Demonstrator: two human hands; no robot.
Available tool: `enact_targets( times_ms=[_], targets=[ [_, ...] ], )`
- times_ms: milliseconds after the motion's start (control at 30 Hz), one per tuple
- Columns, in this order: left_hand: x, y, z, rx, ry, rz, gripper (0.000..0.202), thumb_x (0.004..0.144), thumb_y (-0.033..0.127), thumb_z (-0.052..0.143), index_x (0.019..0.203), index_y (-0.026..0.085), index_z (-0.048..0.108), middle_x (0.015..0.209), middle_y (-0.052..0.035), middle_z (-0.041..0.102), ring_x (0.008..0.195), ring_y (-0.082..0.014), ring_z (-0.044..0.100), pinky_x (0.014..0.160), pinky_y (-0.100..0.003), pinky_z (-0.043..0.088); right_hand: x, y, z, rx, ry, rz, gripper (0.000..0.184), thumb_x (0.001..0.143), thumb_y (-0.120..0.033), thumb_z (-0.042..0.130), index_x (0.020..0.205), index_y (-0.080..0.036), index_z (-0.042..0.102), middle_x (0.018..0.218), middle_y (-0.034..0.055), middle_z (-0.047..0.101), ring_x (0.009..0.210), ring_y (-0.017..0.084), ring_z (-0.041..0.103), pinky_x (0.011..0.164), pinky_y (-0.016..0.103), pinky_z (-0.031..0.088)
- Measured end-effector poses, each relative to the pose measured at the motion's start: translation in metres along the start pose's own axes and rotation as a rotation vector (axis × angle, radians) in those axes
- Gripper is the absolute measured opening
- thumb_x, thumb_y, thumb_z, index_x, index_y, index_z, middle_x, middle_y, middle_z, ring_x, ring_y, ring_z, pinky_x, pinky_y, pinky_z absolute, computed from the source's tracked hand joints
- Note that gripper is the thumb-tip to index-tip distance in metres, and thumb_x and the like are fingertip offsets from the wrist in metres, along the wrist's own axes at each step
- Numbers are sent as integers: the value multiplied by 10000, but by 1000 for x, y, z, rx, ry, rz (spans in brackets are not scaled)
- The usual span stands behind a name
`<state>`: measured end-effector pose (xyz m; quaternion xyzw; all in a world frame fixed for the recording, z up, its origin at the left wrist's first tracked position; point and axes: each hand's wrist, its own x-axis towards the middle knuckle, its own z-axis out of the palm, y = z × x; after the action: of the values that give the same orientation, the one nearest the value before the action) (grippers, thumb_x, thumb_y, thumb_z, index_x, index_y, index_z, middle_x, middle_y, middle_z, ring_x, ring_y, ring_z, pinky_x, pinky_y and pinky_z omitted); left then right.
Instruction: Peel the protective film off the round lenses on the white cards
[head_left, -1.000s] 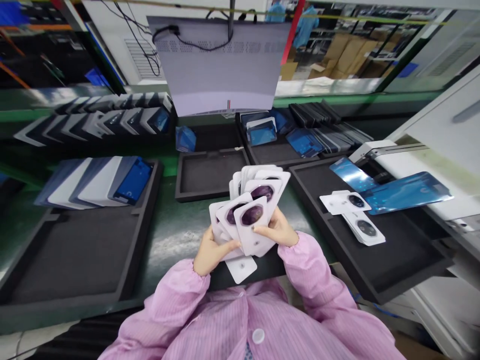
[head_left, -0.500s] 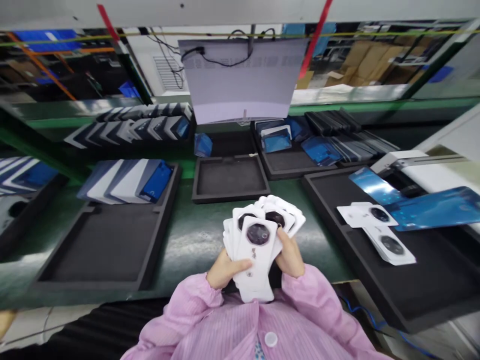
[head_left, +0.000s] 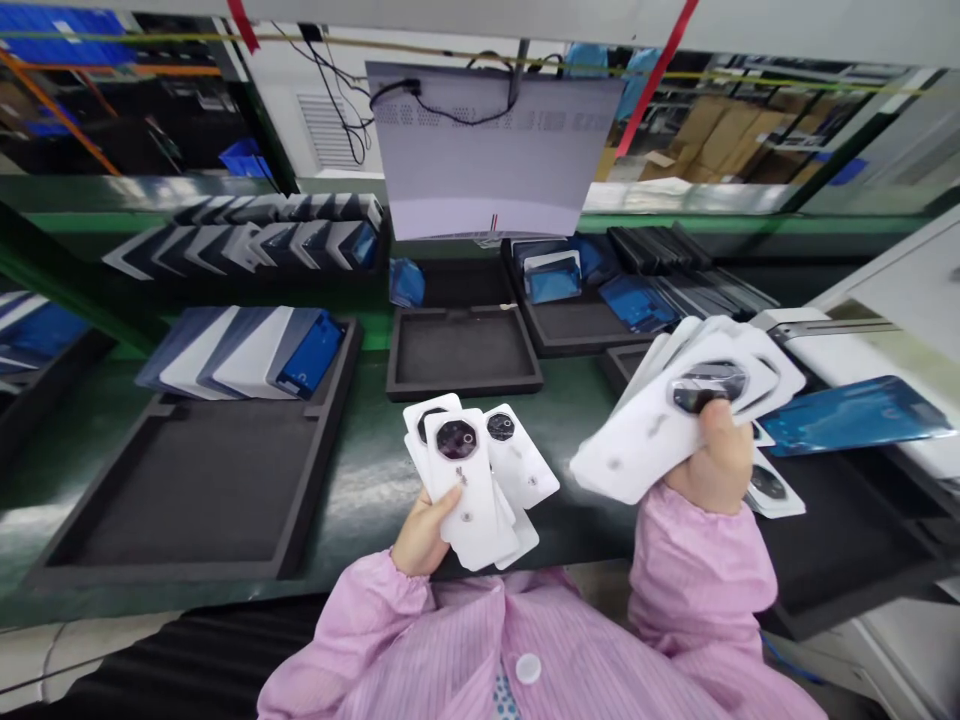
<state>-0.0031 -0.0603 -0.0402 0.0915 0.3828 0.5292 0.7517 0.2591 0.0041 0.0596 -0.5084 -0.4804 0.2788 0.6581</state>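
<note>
My left hand (head_left: 424, 535) holds a small fan of white phone back panels (head_left: 476, 525) low over the bench, thumb on the front one. Each panel has a dark camera patch at its top and small dark print. Another white panel (head_left: 534, 468) sticks out to the right of this fan; whether it is gripped or lies on the bench I cannot tell. Off to the right, my right hand (head_left: 718, 470) grips a thicker, slightly blurred bunch of the same panels (head_left: 637, 440), thumb over the camera patch. Behind that hand, more white panels (head_left: 780, 490) lie on the right black tray (head_left: 840, 560), partly hidden.
A blue-filmed panel (head_left: 855, 415) rests at the right tray. On the left, a black tray (head_left: 187, 490) carries a leaning row of phone panels (head_left: 225, 350). A smaller black tray (head_left: 461, 355) sits ahead, below a hanging monitor (head_left: 495, 150). Racked panels (head_left: 247, 245) stand at the back.
The single fan held by both hands has parted. My right hand has moved right and up with one bunch, while my left hand keeps the other and has shifted slightly left.
</note>
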Motion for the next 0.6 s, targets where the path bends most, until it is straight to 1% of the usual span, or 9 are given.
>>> enact_targets(
  times_ms=[100,167,200,300,367,433,500,567,600],
  targets=[
    [6,10,8,52,11,0,500,587,262,833,1047,188,652,969,-52,744,937,-256,692,948,-424,501,-21,1,16,133,-274,132,476,715,-502,712,1081,-216,608,1063,86,684,982,272,651,847,416,546],
    [10,8,14,68,-12,25,534,615,299,814,1107,198,634,1018,-56,731,1009,-265,668,981,-419,477,-41,8,39,112,-524,240,454,713,-455,741,1064,-192,622,1049,85,690,967,272,657,866,427,536],
    [11,5,16,71,-34,48,526,655,358,785,1130,202,625,1051,-62,721,1058,-267,647,1000,-411,461,-50,12,51,71,-598,253,454,733,-443,730,1091,-188,614,1073,86,680,1002,274,645,901,436,517],
    [14,-5,14,133,-125,174,568,770,618,581,1156,203,611,1153,-93,676,1165,-270,580,1026,-404,433,-66,22,80,-31,-600,167,504,771,-449,696,1184,-192,562,1208,106,603,1151,293,561,1011,468,432],
    [15,-4,8,271,-126,310,629,707,679,600,1111,198,623,1134,-108,675,1118,-286,603,983,-418,462,-70,26,91,-41,-609,69,555,785,-474,674,1244,-203,519,1294,120,528,1241,305,480,1066,486,368],
    [17,5,0,443,-78,456,603,594,586,758,1027,183,642,1039,-106,698,1008,-295,648,918,-427,499,-70,28,100,19,-668,-10,673,783,-503,668,1341,-218,420,1312,126,497,1273,302,444,1085,487,342],
    [18,21,-7,564,-76,541,567,516,462,847,961,169,652,936,-94,712,914,-296,673,873,-440,518,-68,31,108,148,-746,-54,885,746,-536,695,1441,-233,238,1270,124,515,1220,284,495,1053,472,383],
    [19,39,-14,623,-127,574,565,488,384,874,962,171,654,938,-92,711,923,-304,670,890,-456,509,-67,37,117,267,-836,-78,1052,694,-553,737,1474,-248,99,1251,113,519,1153,261,544,1019,445,419],
    [19,47,-17,621,-131,579,607,446,338,894,979,176,652,971,-95,706,960,-314,660,913,-461,497,-67,40,121,296,-887,-81,1070,681,-540,753,1475,-251,96,1255,110,514,1138,252,553,1015,432,422]
  ],
)
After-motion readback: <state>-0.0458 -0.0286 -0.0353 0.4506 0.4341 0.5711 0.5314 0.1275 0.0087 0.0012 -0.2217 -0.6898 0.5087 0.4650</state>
